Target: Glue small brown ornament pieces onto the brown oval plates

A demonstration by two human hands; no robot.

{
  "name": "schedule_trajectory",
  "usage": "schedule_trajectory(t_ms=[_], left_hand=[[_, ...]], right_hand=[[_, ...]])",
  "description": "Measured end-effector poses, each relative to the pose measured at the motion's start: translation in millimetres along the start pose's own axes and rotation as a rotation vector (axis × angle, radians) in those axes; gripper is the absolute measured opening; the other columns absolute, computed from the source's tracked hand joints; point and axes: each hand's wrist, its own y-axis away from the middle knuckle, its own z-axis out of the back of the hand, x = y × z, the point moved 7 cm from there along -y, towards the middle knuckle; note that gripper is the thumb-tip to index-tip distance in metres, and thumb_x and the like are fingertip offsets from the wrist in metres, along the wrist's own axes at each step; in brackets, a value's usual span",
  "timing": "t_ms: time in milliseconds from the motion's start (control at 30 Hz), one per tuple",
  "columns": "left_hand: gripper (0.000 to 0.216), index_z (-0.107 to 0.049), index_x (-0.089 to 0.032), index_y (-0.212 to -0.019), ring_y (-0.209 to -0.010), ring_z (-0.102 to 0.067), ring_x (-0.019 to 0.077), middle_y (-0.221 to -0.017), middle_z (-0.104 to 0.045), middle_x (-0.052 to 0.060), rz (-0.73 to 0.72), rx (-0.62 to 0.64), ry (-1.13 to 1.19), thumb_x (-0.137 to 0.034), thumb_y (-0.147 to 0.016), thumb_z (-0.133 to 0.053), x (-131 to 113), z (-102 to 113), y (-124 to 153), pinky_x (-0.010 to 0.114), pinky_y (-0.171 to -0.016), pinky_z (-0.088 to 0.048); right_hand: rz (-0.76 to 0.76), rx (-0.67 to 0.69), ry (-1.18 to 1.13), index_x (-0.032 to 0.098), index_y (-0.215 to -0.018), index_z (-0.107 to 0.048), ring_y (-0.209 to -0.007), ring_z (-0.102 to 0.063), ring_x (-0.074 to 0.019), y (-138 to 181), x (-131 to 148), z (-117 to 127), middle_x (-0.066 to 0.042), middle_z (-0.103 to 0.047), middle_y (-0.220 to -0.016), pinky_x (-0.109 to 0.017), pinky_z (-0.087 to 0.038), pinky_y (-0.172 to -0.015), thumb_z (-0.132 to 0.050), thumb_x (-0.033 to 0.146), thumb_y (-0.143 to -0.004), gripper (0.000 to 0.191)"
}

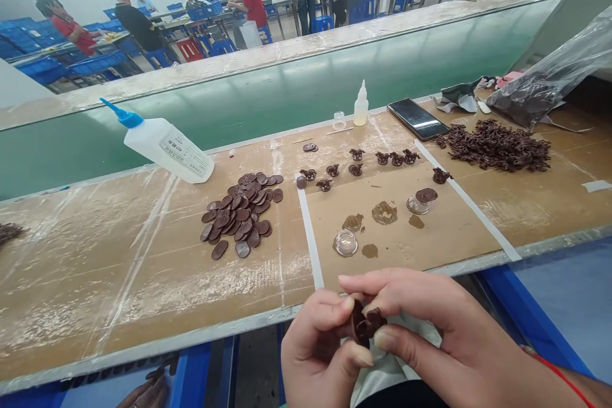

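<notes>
In a large workroom, people (255, 3) are sitting and standing at long tables in the background. A green belt (287, 95) is stretching across behind the brown worktable (143, 280), where a large bottle (167, 148) with a blue nozzle is leaning over on the left and a phone (417, 118) is lying towards the far right. A heap of small dark figures (497, 148) is spreading across the right side, and a pile of oval discs (241, 210) is lying left of the white tape.

The work looks partly done: a small group of pieces (396, 159) is standing between the tape strips, apparently figures already on discs, while both heaps are holding plenty more, so much seems left.

At the near edge, the left hand (320, 347) is gripping a single disc (358, 325) between thumb and fingers, and the right hand (440, 315) is pinching a single figure (376, 317) by its fingertips. Disc and figure are meeting between the two hands, seemingly touching, though the fingers are hiding part of the contact.
</notes>
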Motion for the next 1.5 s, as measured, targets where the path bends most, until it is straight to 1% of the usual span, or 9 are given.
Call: schedule_trajectory(t_ms=[267,400,567,733,900,1033,1167,1400,1500], left_hand=[[0.028,-0.083,-0.030,-0.104,-0.074,-0.066,0.0162,-0.083,-0.069,0.002,0.030,-0.004,0.012,-0.038,-0.078,-0.089,2.8,1.0,2.3,0.026,-0.068,-0.058],[0.027,-0.083,-0.030,-0.104,-0.072,-0.065,0.0148,-0.082,-0.069,0.001,0.003,-0.004,0.014,-0.038,-0.078,-0.089,2.9,0.5,0.1,0.024,-0.066,-0.058],[0.027,-0.082,-0.030,-0.104,-0.075,-0.067,0.0139,-0.084,-0.069,0.001,-0.001,0.003,0.019,-0.038,-0.080,-0.088,3.8,0.3,0.8,0.023,-0.070,-0.059],[0.028,-0.083,-0.029,-0.104,-0.072,-0.065,0.0144,-0.081,-0.068,0.001,-0.008,-0.003,0.021,-0.040,-0.079,-0.088,4.0,1.2,3.8,0.023,-0.066,-0.057],[0.028,-0.082,-0.028,-0.103,-0.073,-0.064,0.0162,-0.082,-0.067,0.002,0.024,0.001,0.027,-0.039,-0.078,-0.088,7.1,2.1,5.8,0.026,-0.067,-0.056],[0.027,-0.082,-0.028,-0.103,-0.072,-0.063,0.0150,-0.082,-0.067,0.002,-0.007,-0.003,0.045,-0.037,-0.079,-0.088,5.3,-0.3,5.5,0.025,-0.065,-0.056],[0.027,-0.082,-0.029,-0.103,-0.071,-0.062,0.0132,-0.082,-0.067,0.000,-0.031,-0.017,0.038,-0.038,-0.079,-0.088,4.6,-1.9,5.2,0.022,-0.064,-0.055],[0.027,-0.081,-0.029,-0.105,-0.073,-0.062,0.0131,-0.086,-0.067,0.001,-0.015,-0.012,0.043,-0.038,-0.080,-0.088,10.3,1.2,5.5,0.023,-0.066,-0.056],[0.025,-0.081,-0.029,-0.103,-0.073,-0.063,0.0129,-0.084,-0.067,0.000,-0.005,-0.039,0.047,-0.036,-0.080,-0.088,8.5,-0.9,5.3,0.022,-0.067,-0.056]], right_hand=[[-0.007,0.015,-0.048,0.025,-0.094,-0.070,-0.109,-0.077,-0.0196,-3.7,3.5,-2.0,-0.003,-0.080,-0.119,-0.022,-0.062,-0.095,-0.068,0.003,-0.084,0.025],[-0.008,0.022,-0.044,0.025,-0.094,-0.070,-0.108,-0.078,-0.0205,-5.7,4.2,-1.7,-0.004,-0.080,-0.118,-0.023,-0.062,-0.094,-0.068,0.003,-0.084,0.025],[0.003,0.029,-0.037,0.025,-0.092,-0.070,-0.109,-0.078,-0.0204,-4.7,4.1,-2.3,-0.004,-0.080,-0.119,-0.022,-0.062,-0.094,-0.067,0.002,-0.084,0.025],[0.023,-0.003,-0.013,0.025,-0.097,-0.070,-0.108,-0.078,-0.0178,-2.4,5.2,1.1,-0.003,-0.080,-0.119,-0.019,-0.060,-0.096,-0.069,0.002,-0.082,0.027],[0.056,-0.025,-0.007,0.026,-0.101,-0.070,-0.105,-0.079,-0.0195,-0.6,6.5,1.5,-0.004,-0.081,-0.116,-0.022,-0.062,-0.095,-0.071,0.003,-0.083,0.029],[0.087,-0.027,-0.010,0.027,-0.100,-0.071,-0.105,-0.079,-0.0164,0.0,7.1,1.8,-0.001,-0.081,-0.118,-0.016,-0.060,-0.095,-0.073,0.001,-0.080,0.032],[0.070,-0.022,-0.004,0.026,-0.099,-0.072,-0.104,-0.079,-0.0140,-1.2,5.9,3.0,0.000,-0.081,-0.117,-0.013,-0.057,-0.096,-0.072,-0.001,-0.079,0.033],[0.056,-0.005,-0.005,0.024,-0.090,-0.072,-0.104,-0.079,-0.0141,-6.7,4.9,1.6,0.000,-0.082,-0.115,-0.011,-0.057,-0.093,-0.067,-0.001,-0.079,0.028],[0.059,0.004,0.014,0.026,-0.097,-0.072,-0.106,-0.078,-0.0128,-5.7,3.1,0.9,0.003,-0.081,-0.118,-0.011,-0.056,-0.096,-0.067,0.000,-0.081,0.032]])
